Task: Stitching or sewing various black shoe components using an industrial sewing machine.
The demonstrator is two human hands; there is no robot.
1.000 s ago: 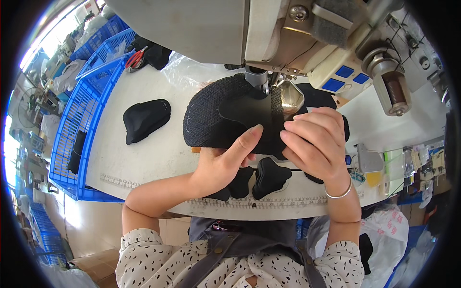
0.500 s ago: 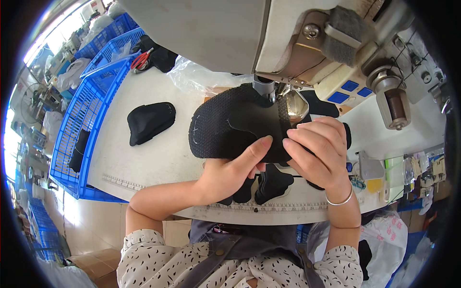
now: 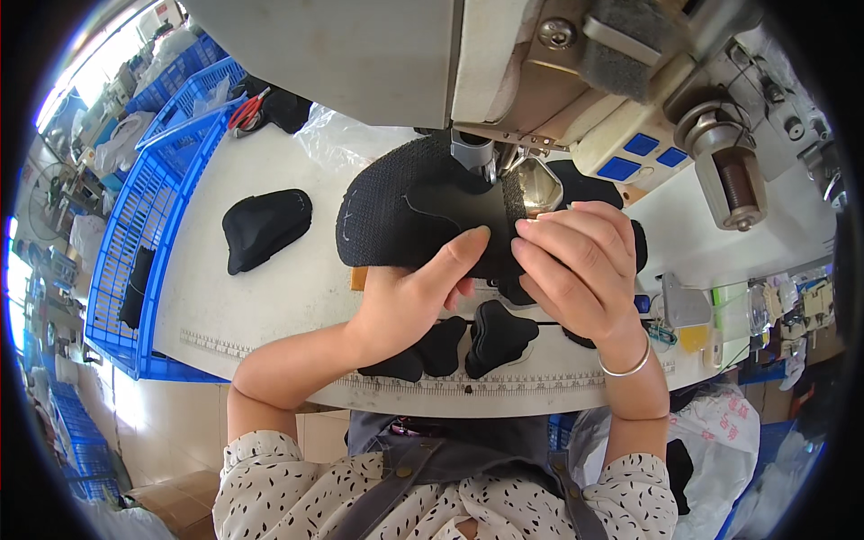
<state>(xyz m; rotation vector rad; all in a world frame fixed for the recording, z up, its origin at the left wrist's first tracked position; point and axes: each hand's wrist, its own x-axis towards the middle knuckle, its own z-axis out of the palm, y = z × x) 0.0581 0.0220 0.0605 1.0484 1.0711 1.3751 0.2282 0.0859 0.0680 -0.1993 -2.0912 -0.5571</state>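
Observation:
A black textured fabric piece [image 3: 378, 211] lies under the presser foot [image 3: 475, 155] of a sewing machine [image 3: 360, 54]. My left hand [image 3: 423, 279] grips its near edge, thumb on top and fingers underneath. With fingertips and thumb pinched together, my right hand [image 3: 576, 265] holds the same piece farther right, close to the shiny metal guard [image 3: 538, 189] beside the needle area. The needle itself I cannot make out. Small stacks of black cut pieces [image 3: 501, 337] lie on the table just below my hands.
A black shaped piece [image 3: 267, 229] rests on the white table [image 3: 193, 297] at left. Beyond it stand a blue plastic basket [image 3: 148, 261], red-handled scissors [image 3: 248, 110] and clear plastic film [image 3: 346, 139]. A ruler strip [image 3: 522, 385] follows the near edge. A brown thread spool [image 3: 740, 191] sits at right.
The whole view has shifted slightly, so everything appears a little farther left. The fabric piece and both hands have moved slightly away toward the machine, baring more of the cut pieces below.

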